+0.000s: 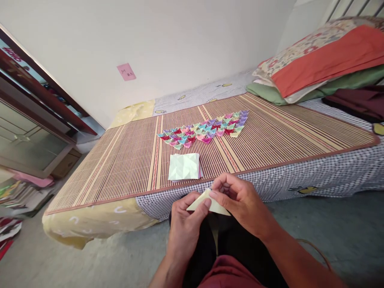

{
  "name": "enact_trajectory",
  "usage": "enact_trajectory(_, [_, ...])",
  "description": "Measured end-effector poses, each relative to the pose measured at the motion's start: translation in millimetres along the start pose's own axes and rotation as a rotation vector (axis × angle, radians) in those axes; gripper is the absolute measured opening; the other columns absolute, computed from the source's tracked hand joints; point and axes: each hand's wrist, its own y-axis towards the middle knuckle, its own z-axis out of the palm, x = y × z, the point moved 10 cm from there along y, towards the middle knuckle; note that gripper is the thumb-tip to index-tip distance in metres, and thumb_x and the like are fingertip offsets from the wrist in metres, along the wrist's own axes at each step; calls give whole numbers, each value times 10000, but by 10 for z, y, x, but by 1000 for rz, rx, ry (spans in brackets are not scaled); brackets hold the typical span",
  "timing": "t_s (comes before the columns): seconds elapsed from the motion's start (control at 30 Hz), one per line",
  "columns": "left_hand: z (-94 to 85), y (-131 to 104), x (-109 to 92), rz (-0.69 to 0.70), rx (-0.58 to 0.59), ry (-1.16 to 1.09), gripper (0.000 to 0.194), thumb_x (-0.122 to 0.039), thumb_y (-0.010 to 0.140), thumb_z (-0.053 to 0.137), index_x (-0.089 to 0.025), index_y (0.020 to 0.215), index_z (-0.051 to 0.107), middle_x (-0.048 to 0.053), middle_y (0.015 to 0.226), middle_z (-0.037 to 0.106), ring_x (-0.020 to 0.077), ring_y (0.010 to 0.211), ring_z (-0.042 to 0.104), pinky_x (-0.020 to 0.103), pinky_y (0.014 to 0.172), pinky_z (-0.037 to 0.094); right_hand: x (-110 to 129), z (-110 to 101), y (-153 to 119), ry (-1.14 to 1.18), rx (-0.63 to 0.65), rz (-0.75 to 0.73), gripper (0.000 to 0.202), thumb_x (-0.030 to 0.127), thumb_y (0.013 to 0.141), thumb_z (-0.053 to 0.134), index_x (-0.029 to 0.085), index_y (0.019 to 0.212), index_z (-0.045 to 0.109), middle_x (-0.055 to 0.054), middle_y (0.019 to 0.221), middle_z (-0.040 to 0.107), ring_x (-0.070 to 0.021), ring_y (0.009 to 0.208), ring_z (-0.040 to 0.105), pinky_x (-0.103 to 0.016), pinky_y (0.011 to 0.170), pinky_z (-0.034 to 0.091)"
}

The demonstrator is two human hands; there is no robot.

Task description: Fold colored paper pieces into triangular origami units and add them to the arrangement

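I see left hand (185, 222) and right hand (241, 198) both pinching the pale folded paper (216, 207) above the lap (240, 250), rows of folded pieces (207, 140) seemingly done on the mat (129, 164), creased stack (183, 167) probably remaining.

A pink note (126, 72) sits on the wall (192, 44), left of bedding (327, 60).

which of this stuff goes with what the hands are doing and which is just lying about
Likely in use:
- folded pale paper, held in the left hand and right hand
- stack of paper
- rows of small folded pieces

Apparently just lying about:
- pile of bedding
- dark red cloth
- pink note on the wall
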Motion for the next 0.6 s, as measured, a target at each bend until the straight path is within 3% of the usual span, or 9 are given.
enact_trajectory(0.1, [-51,15,118,-43,-81,-259,216,-323,856,790,-153,747,713,-10,671,578,106,619,463,220,595,395,-29,86,-28,7,107,35,188,350,880,717,192,909,621,40,715,552,-125,646,500,-242,580,424])
enact_trajectory(0.23, [-47,30,233,-116,-128,-465,211,-289,782,855,-142,725,715,-23,619,545,91,571,449,206,564,379,-7,184,-73,-49,180,17,205,278,851,756,189,766,592,51,681,517,-114,634,448,-240,575,369])
enact_trajectory(0.4, [-22,47,204,-123,-103,-511,249,-285,765,870,-131,673,698,-4,640,564,97,625,474,199,623,402,-18,236,-87,5,163,9,228,346,913,701,178,780,624,21,705,572,-140,668,504,-266,611,391])
enact_trajectory(0.6, [-42,38,158,-93,-117,-485,234,-302,774,864,-127,709,724,2,655,579,109,650,481,211,662,424,26,236,-115,19,120,-49,198,290,972,622,187,803,630,23,729,592,-130,666,499,-253,611,396])
